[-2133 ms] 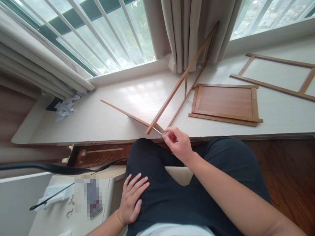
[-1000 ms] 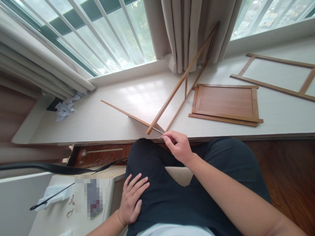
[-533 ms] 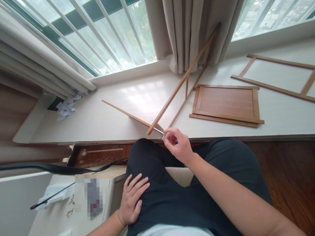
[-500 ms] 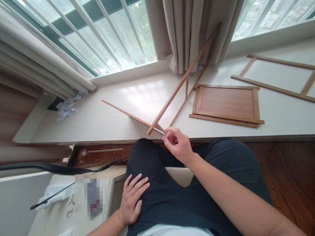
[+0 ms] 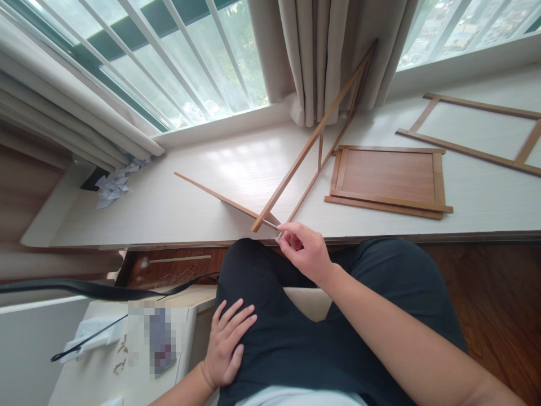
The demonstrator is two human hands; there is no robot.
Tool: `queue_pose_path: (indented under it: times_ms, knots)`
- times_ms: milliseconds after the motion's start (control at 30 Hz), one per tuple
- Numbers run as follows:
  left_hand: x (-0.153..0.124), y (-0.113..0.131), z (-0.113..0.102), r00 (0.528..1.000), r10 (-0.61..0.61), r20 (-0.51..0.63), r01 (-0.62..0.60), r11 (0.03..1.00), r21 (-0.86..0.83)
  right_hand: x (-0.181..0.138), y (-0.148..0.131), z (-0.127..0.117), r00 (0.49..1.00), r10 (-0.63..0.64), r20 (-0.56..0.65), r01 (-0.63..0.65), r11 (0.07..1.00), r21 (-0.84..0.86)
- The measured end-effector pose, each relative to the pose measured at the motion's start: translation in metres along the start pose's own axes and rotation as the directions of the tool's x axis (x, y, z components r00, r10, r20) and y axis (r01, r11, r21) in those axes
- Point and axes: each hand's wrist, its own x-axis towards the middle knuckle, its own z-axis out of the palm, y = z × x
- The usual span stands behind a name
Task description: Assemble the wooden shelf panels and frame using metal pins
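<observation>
My right hand (image 5: 307,252) is closed in a pinch on a small metal hex key (image 5: 270,225). The key's tip sits at the near end of a wooden side frame (image 5: 310,141) that leans from the white ledge (image 5: 190,197) up against the curtain. A thin wooden slat (image 5: 211,194) joins the frame at that same end and runs left across the ledge. My left hand (image 5: 228,344) lies flat and open on my left thigh, fingers spread, holding nothing.
A flat wooden panel (image 5: 389,179) lies on the ledge to the right. A second open wooden frame (image 5: 477,132) lies farther right. Crumpled paper (image 5: 112,183) sits at the ledge's left end. A white side table (image 5: 105,361) with several small screws (image 5: 122,345) stands at lower left.
My right hand's fingers have shifted slightly on the hex key, turning it a little at the frame's end. My left hand has stayed on my thigh.
</observation>
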Motion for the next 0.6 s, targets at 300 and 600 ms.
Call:
queue_pose_path:
  times_ms: [300, 600]
  knots:
    - [0.0009, -0.0004, 0.0001, 1.0, 0.025, -0.011, -0.025, 1.0, -0.008, 0.0015, -0.0042, -0.0012, 0.999, 0.028, -0.016, -0.029, 0.999, -0.014]
    - [0.0012, 0.0001, -0.0003, 1.0, 0.014, -0.011, -0.014, 1.0, -0.001, 0.0041, -0.0083, -0.0024, 0.999, 0.042, -0.031, -0.042, 0.999, -0.03]
